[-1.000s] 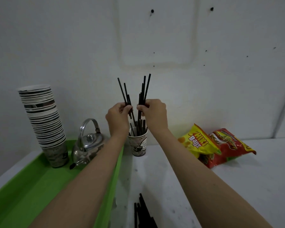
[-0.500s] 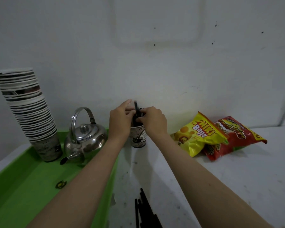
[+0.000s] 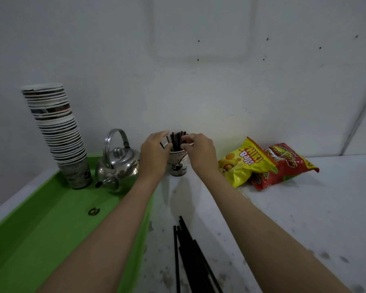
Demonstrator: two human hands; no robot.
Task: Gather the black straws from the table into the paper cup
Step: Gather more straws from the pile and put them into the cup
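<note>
Now tucking a bunch of black straws down into the paper cup by the wall, standing up and poking over the rim. Cupping the left hand loosely beside the cup, fingers curled, not pinching anything. Touching the straw tops with the right hand, fingertips bent in. Probably needing next to reach back for the loose straws lying on the table near the body. Holding a kettle and a cup stack in the green tray
</note>
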